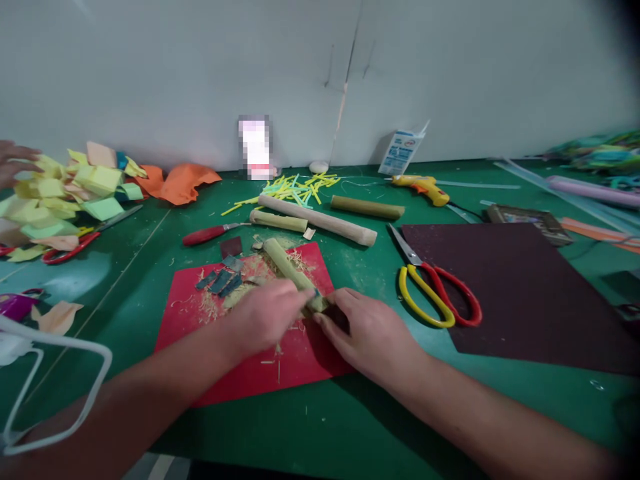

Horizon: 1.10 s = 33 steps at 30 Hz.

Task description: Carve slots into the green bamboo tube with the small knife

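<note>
A pale bamboo stick (287,261) slants over a red sheet (320,347), its near end between my hands. My left hand (267,312) is closed, fingertips pressed on the stick near that end; a small dark bit of what looks like sandpaper (317,293) shows at them. With thumb and fingers my right hand (373,330) grips the near end, partly hiding it. Dark scraps like sandpaper (225,281) and pale shavings (209,310) lie left of the stick. Just beyond are a shorter bamboo piece (279,221) and a red-handled tool (204,235).
Red-and-yellow scissors (435,287) rest partly on a dark brown sheet (520,293) at right. Behind lie a long wooden rod (320,220), a brown stick (367,207) and a yellow glue gun (423,189). Folded papers (75,193) and another person's hand (15,162) are at far left.
</note>
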### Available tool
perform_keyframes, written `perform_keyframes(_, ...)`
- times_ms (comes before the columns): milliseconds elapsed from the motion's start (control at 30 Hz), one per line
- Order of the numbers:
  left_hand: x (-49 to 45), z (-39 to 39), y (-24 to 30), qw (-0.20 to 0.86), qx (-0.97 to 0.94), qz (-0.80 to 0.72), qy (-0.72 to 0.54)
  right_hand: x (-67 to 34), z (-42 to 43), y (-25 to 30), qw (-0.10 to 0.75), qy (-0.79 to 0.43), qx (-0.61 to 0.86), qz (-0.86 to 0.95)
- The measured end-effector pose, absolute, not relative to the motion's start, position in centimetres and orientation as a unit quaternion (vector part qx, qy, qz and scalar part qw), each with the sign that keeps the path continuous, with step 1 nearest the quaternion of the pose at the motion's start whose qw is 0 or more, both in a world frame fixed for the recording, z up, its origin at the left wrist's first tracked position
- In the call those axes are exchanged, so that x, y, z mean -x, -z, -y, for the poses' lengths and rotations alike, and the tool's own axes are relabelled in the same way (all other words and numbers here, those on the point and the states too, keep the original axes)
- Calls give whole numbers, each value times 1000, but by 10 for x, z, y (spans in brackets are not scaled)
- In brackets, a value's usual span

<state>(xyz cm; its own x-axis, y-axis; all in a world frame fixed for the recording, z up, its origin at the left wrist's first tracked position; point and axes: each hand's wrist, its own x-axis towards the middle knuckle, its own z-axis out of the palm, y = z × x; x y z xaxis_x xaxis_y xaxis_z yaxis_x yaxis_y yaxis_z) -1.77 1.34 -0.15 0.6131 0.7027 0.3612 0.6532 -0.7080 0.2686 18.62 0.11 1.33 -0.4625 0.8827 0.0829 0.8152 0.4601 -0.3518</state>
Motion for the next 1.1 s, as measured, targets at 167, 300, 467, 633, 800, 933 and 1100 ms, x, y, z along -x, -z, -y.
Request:
perform_keyframes(167, 22, -16, 1, 14, -895, -396, -204, -185, -2, -15, 122, -143, 507, 841)
perform_keyframes(300, 26, -22, 1, 1, -895, -390, -217, -185, -2, -15, 126, -139, 506, 842)
perform_keyframes(467, 21, -15, 3, -49, -894, -395, -204, -185, -1, -16, 125, -148, 499, 845)
perform_keyframes(633, 31, -27, 1, -21, -879, -405, -253, -186, 0, -15, 120, -143, 506, 842)
perform_keyframes(800, 45, -47, -4, 13, -840, -454, -295, -186, -1, -14, 121, -147, 510, 839)
perform_keyframes(933, 37, -39, -6, 38, -841, -446, -304, -186, -1, -14, 120, -151, 509, 839)
perform_keyframes(1100, 23, -19, -7, 94, -878, -385, -269, -186, 0, -15, 123, -157, 502, 841)
